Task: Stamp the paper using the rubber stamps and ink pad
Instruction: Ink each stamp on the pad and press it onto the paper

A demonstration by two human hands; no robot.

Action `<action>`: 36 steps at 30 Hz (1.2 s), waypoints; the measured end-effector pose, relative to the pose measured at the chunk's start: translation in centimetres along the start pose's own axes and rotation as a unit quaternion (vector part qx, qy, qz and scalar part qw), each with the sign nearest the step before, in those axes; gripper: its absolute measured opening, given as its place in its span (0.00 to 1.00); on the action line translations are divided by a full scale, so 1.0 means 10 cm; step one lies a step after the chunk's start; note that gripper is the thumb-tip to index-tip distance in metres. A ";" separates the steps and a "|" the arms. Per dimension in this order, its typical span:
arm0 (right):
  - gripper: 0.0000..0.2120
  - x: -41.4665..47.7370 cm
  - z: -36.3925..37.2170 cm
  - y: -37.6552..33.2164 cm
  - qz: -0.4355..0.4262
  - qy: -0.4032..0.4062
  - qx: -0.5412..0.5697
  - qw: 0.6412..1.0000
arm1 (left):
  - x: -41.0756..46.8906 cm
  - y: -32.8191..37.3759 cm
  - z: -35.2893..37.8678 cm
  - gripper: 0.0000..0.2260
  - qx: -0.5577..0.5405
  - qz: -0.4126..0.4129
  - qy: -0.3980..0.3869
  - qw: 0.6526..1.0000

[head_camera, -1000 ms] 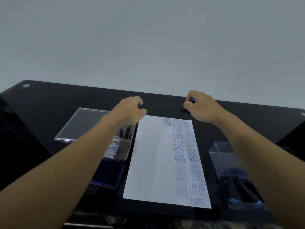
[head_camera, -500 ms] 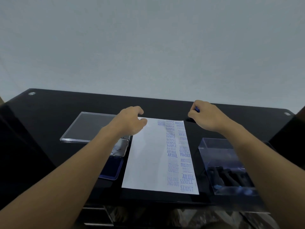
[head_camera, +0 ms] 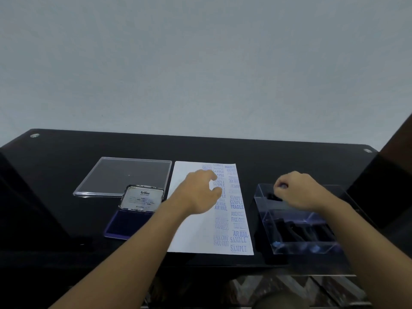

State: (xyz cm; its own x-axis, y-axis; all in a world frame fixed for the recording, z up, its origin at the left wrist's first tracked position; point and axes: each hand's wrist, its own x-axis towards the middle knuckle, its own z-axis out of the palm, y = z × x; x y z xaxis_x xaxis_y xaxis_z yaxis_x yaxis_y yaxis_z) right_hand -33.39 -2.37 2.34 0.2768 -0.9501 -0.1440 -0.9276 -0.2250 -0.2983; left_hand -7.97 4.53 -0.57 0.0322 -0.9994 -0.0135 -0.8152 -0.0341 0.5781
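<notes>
The right grip (head_camera: 298,194) pinches a rubber stamp (head_camera: 276,196) by its knob over the clear box (head_camera: 289,249). Judged light and rigid; hold the knob, not the inked face. The left grip (head_camera: 198,192), relaxed and empty, is over the paper (head_camera: 191,233).

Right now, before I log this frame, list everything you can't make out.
Head view only:
- Held stamp: the right hand curls round it; its face is hidden.
- Stamps in the clear box: dark, blurred shapes; count unclear.
- Paper: the left hand covers some prints; whether it touches the sheet is unclear.
- Ink pad lid: the lines under the brand name are too small to read.
</notes>
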 end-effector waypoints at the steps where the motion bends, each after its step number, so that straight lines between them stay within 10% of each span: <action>1: 0.10 0.00 0.05 0.02 0.002 -0.006 -0.011 1.000 | -0.02 0.03 0.06 0.20 -0.003 0.003 -0.007 1.000; 22: 0.31 0.01 0.23 0.13 0.026 -0.059 0.062 0.996 | -0.14 0.49 0.65 0.22 -0.033 0.020 -0.044 0.998; 36: 0.09 -0.05 -0.06 0.50 0.029 0.071 0.094 0.993 | -0.09 0.75 0.93 0.26 -0.059 0.038 -0.052 0.996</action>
State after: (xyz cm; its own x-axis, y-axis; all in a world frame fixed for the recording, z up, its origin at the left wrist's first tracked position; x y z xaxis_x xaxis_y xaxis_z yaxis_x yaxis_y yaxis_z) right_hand -38.34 -3.19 1.45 0.1737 -0.9842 -0.0356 -0.8741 -0.1374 -0.4660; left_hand -19.51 5.09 -3.82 -0.0920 -0.9947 -0.0461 -0.7389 0.0372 0.6728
